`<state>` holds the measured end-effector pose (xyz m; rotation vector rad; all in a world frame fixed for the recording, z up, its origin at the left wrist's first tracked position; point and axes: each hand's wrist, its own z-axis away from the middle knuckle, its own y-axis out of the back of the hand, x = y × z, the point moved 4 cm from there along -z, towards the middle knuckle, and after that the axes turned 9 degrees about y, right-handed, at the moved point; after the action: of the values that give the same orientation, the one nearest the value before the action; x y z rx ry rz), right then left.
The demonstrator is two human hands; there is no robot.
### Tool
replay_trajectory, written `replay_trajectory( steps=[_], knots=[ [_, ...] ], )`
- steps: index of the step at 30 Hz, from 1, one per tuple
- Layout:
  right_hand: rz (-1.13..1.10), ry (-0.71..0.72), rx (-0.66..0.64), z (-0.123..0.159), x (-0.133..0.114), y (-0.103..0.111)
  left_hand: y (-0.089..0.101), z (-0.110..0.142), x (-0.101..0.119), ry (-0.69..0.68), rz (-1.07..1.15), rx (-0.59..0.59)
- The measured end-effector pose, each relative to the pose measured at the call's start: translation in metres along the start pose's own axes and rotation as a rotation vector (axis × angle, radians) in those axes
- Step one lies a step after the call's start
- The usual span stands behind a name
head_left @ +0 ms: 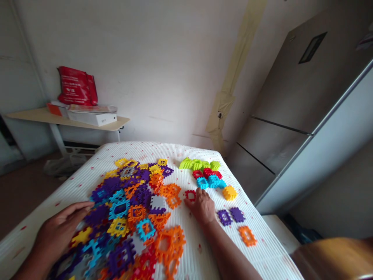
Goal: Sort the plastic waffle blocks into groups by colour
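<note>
- A red, square, toothed plastic frame is lying between the mixed-colour heap of interlocking plastic pieces and the sorted stacks.
- The right hand is curling partly open beside it, fingertips touching; I cannot tell whether they are pinching it.
- The left hand is reaching over the heap's left edge, loosely open, gripping nothing visible.
- Lime-green, red and blue toothed stacks are standing in rows, apparently grouped by colour.
- A white, ribbed, cloth-covered worktop is carrying everything.
</note>
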<state>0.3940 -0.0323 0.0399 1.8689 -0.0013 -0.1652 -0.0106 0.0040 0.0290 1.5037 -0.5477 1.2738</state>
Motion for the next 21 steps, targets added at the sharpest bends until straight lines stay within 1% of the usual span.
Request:
replay_trajectory(
  steps=[4, 7, 10, 12, 14, 16, 19, 21],
  knots=[
    [0.019, 0.007, 0.007, 0.001, -0.008, -0.006, 0.001, 0.0, 0.0, -0.023, -0.038, 0.015],
    [0.011, 0.02, 0.037, 0.001, -0.005, -0.003, 0.001, 0.0, -0.002, -0.023, -0.046, 0.033],
    [0.007, 0.057, 0.119, -0.008, 0.004, 0.01, 0.0, -0.002, -0.003, -0.032, -0.032, 0.032],
    [0.024, 0.046, 0.198, -0.021, 0.014, 0.021, -0.001, -0.004, -0.005, -0.039, -0.029, 0.032],
    [0.052, 0.013, 0.234, -0.039, 0.024, 0.029, -0.001, -0.007, -0.008, -0.043, -0.038, 0.031],
    [0.079, -0.012, 0.211, -0.058, 0.031, 0.029, -0.002, -0.011, -0.013, -0.043, -0.05, 0.021],
    [0.107, -0.023, 0.132, -0.082, 0.035, 0.019, -0.004, -0.015, -0.019, -0.075, -0.062, 0.025],
    [0.117, -0.027, 0.086, -0.092, 0.035, 0.01, -0.003, -0.016, -0.02, -0.13, -0.118, 0.081]
  ],
)
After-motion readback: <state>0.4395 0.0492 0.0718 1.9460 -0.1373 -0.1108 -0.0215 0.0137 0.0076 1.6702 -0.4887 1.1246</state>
